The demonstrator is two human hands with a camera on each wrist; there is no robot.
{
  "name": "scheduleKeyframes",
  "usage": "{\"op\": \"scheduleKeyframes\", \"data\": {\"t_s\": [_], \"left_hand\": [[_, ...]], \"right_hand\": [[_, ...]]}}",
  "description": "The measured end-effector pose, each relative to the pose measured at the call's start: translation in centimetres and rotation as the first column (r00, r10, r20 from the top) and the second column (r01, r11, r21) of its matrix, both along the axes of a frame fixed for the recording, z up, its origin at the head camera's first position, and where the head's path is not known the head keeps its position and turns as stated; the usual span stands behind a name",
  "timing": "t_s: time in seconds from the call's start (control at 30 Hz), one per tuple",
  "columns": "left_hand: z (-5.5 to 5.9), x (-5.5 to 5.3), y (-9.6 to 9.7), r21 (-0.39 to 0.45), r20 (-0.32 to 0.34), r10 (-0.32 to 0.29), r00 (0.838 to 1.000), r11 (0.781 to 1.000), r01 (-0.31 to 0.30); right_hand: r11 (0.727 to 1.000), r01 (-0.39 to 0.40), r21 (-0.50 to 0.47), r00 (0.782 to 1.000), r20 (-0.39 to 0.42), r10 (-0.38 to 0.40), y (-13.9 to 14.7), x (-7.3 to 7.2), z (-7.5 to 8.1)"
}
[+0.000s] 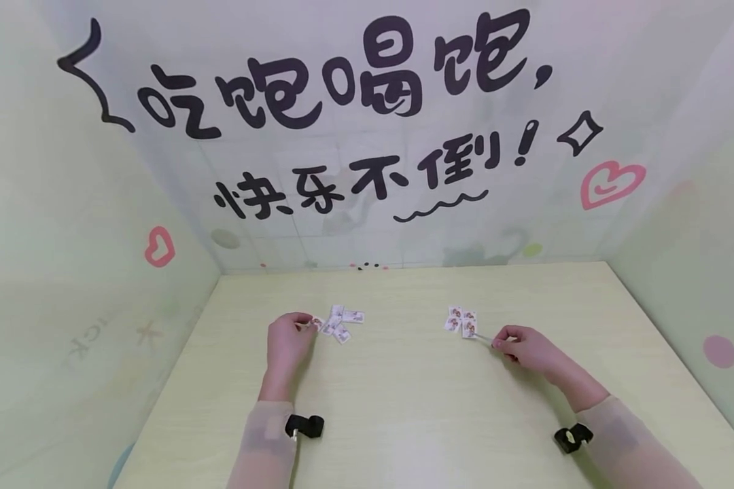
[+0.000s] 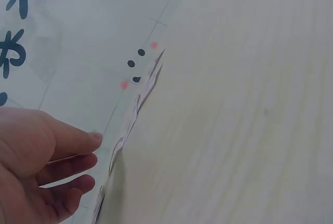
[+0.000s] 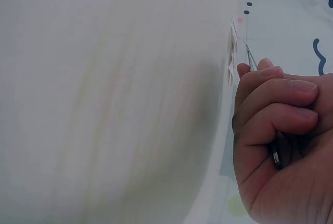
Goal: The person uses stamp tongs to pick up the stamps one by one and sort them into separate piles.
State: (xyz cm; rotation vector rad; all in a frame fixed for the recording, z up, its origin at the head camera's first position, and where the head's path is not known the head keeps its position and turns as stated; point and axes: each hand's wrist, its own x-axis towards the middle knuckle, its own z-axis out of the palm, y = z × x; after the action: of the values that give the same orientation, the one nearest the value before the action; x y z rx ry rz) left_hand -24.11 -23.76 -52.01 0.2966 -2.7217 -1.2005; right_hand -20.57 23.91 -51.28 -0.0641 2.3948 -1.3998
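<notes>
My left hand (image 1: 289, 343) is beside a small cluster of white printed paper pieces (image 1: 342, 333), its fingertips at a reddish-printed piece (image 1: 317, 323) on the cluster's left edge. In the left wrist view the thumb and fingers are slightly bent, with nothing visible between them; the papers (image 2: 127, 120) stand edge-on beyond. My right hand (image 1: 529, 350) grips slim metal tweezers (image 1: 482, 337), fingers curled round them. Their tip reaches the lower right piece of a second group of red-printed paper pieces (image 1: 454, 319). In the right wrist view the palm hides most of the tweezers (image 3: 251, 56).
Both groups lie on a pale wood-grain table (image 1: 397, 387), apart from each other. A white back wall (image 1: 342, 238) with black lettering rises behind it, and side walls stand left and right. Each forearm wears a black wrist device (image 1: 306, 426).
</notes>
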Motion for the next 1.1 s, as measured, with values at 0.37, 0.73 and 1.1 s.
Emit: {"op": "scheduleKeyframes", "data": {"t_s": [0.37, 0.73, 1.1], "left_hand": [[0.0, -0.7, 0.2, -0.087, 0.053, 0.006, 0.999, 0.996, -0.001], [-0.3, -1.0, 0.4, -0.113, 0.067, -0.024, 0.997, 0.993, 0.031], [-0.9, -1.3, 0.2, -0.134, 0.064, -0.019, 0.998, 0.991, 0.028]], "right_hand": [[1.0, -0.008, 0.009, 1.0, -0.01, 0.008, -0.2, -0.1, -0.2], [1.0, 0.0, -0.01, 1.0, 0.005, 0.0, -0.3, 0.0, -0.1], [1.0, 0.01, 0.013, 1.0, 0.008, -0.01, -0.6, -0.1, -0.2]]}}
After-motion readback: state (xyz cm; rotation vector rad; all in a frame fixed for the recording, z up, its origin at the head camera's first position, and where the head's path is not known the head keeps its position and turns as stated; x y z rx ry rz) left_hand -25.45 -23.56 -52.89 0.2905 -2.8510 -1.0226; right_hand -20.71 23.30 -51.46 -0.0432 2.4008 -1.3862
